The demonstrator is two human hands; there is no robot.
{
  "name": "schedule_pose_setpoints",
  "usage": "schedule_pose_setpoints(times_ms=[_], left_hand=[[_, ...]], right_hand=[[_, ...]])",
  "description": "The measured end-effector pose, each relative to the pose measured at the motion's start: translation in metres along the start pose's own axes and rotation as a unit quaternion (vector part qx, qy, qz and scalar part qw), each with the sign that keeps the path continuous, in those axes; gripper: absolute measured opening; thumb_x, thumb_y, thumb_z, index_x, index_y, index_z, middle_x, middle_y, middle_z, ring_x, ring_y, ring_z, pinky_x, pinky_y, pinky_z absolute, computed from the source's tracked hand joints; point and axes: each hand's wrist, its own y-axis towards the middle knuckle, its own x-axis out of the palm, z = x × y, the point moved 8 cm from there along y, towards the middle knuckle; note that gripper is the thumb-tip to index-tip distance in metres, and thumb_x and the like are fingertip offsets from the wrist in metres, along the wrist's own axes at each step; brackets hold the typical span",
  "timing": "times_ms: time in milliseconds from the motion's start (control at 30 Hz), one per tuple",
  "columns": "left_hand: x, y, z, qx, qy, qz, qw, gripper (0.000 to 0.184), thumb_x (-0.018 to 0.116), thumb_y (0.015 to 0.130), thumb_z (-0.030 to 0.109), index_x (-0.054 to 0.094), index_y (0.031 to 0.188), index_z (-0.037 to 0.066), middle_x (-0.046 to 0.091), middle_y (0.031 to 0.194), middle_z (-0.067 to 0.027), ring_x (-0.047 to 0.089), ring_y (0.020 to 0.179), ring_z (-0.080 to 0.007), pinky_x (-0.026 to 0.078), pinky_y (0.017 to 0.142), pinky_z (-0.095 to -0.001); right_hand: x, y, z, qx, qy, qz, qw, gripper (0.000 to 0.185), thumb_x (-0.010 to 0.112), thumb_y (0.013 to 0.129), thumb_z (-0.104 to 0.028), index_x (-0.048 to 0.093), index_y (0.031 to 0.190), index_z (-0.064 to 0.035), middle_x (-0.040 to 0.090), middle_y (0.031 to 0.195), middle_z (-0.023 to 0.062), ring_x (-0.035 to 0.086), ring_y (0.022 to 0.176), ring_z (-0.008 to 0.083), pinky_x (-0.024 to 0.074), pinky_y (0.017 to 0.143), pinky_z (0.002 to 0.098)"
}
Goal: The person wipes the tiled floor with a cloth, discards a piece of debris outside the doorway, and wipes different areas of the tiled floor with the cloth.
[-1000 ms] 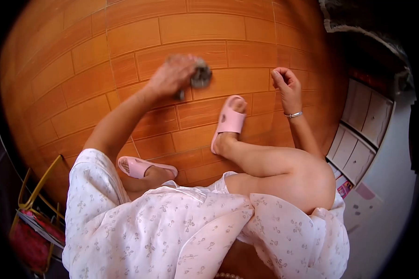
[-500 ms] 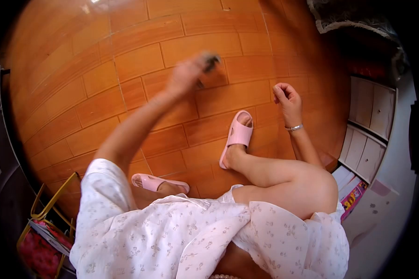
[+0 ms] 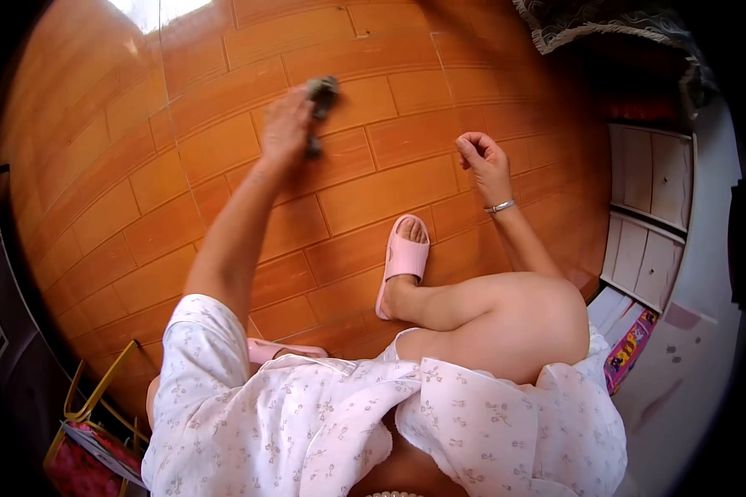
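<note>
My left hand (image 3: pixel 287 128) is stretched over the tiled floor (image 3: pixel 373 186), slightly smeared by motion. Under and beside its fingers is a dark grey-green cloth (image 3: pixel 323 95), crumpled and blurred; the hand presses it against the floor. My right hand (image 3: pixel 487 161) hangs in the air to the right, wrist bent, a silver bracelet (image 3: pixel 500 206) around it. Its fingers are curled in with the thumb against them, and nothing shows in them. Between the arms, a pink slipper (image 3: pixel 406 261) is on one foot; the other slipper (image 3: pixel 286 350) is partly hidden by clothing.
At the right stands a white drawer unit (image 3: pixel 646 257) with a colourful box (image 3: pixel 630 352) beside it. A fringed cloth (image 3: pixel 605 25) hangs at the upper right. At lower left is a yellow-framed rack (image 3: pixel 99 393) beside dark furniture (image 3: pixel 8 315).
My left hand has swept left across the floor with the cloth. The view has shifted a little, showing more of the bright reflection at the top. My right hand keeps its curled pose.
</note>
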Motion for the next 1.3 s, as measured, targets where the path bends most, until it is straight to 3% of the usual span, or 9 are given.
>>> schedule_pose_setpoints(times_ms=[167,300,367,500,567,667,833,1100,1300], left_hand=[[-0.019,-0.011,-0.173,-0.260,-0.215,0.045,0.940,0.038,0.041,0.095,0.011,0.050,0.131,0.007,0.035,0.148,-0.0102,0.043,0.127,-0.0302,0.036,0.103,-0.0409],[-0.063,0.000,-0.093,-0.241,-0.409,0.063,0.878,0.035,0.042,0.098,0.015,0.050,0.132,0.009,0.053,0.129,-0.0083,0.063,0.095,-0.0226,0.053,0.075,-0.0350],[-0.054,0.010,-0.024,-0.375,-0.562,-0.057,0.735,0.039,0.044,0.098,0.030,0.051,0.131,0.012,0.061,0.108,-0.0061,0.063,0.086,-0.0175,0.051,0.077,-0.0342],[-0.018,0.043,0.126,-0.148,-0.495,-0.172,0.839,0.041,0.045,0.095,0.026,0.049,0.130,0.004,0.055,0.128,-0.0168,0.052,0.118,-0.0324,0.041,0.097,-0.0412],[0.006,0.023,0.198,0.166,-0.204,-0.176,0.949,0.041,0.047,0.092,0.016,0.049,0.130,0.003,0.036,0.147,-0.0138,0.034,0.135,-0.0302,0.035,0.106,-0.0431],[0.024,0.023,0.239,0.240,-0.103,-0.293,0.920,0.045,0.044,0.091,0.020,0.047,0.135,0.008,0.018,0.156,-0.0055,0.023,0.142,-0.0225,0.027,0.111,-0.0380],[0.027,0.060,0.171,0.143,-0.098,-0.271,0.947,0.038,0.046,0.090,0.015,0.052,0.127,0.006,0.035,0.147,-0.0115,0.032,0.137,-0.0250,0.030,0.109,-0.0360],[-0.047,0.081,-0.108,-0.317,0.043,-0.199,0.926,0.051,0.047,0.093,0.012,0.036,0.142,0.013,0.030,0.151,-0.0054,0.056,0.108,-0.0346,0.049,0.088,-0.0402],[-0.056,0.082,-0.031,-0.092,-0.083,-0.110,0.986,0.044,0.054,0.087,0.009,0.048,0.131,0.006,0.039,0.143,-0.0124,0.047,0.119,-0.0347,0.041,0.098,-0.0419]], right_hand=[[0.002,0.036,0.011,0.000,0.071,0.008,0.997,0.019,0.067,0.089,-0.023,0.061,0.093,-0.0050,0.057,0.076,-0.0038,0.051,0.064,0.0042,0.0412,0.058,0.0180],[0.012,0.067,0.024,0.010,0.153,0.014,0.988,0.021,0.067,0.088,-0.024,0.061,0.094,-0.0048,0.057,0.077,-0.0033,0.052,0.065,0.0046,0.0419,0.059,0.0186],[0.014,0.080,0.020,0.007,0.181,0.008,0.983,0.014,0.065,0.090,-0.019,0.061,0.092,-0.0056,0.057,0.075,-0.0030,0.052,0.064,0.0046,0.0417,0.059,0.0186],[-0.001,0.100,0.021,0.018,0.218,0.017,0.976,0.020,0.067,0.089,-0.022,0.061,0.094,-0.0039,0.057,0.076,-0.0027,0.051,0.065,0.0045,0.0419,0.060,0.0188],[-0.016,0.109,0.031,0.004,0.206,0.021,0.978,0.020,0.066,0.089,-0.022,0.060,0.093,-0.0031,0.056,0.076,-0.0030,0.050,0.065,0.0040,0.0411,0.060,0.0184],[-0.038,0.126,0.056,0.014,0.216,0.050,0.975,0.020,0.066,0.090,-0.022,0.060,0.093,-0.0029,0.056,0.077,-0.0034,0.050,0.066,0.0036,0.0407,0.060,0.0179],[-0.033,0.152,0.081,0.036,0.206,0.050,0.977,0.018,0.065,0.090,-0.020,0.061,0.093,-0.0030,0.057,0.078,-0.0044,0.049,0.065,0.0036,0.0416,0.060,0.0178],[0.044,0.233,0.053,-0.055,0.040,-0.001,0.998,0.021,0.066,0.088,-0.022,0.066,0.090,-0.0017,0.066,0.078,0.0026,0.058,0.068,0.0103,0.0467,0.062,0.0241],[0.080,0.263,0.010,-0.083,-0.193,-0.005,0.978,0.017,0.063,0.085,-0.030,0.068,0.084,-0.0135,0.066,0.088,0.0026,0.063,0.078,0.0221,0.0496,0.065,0.0349]])
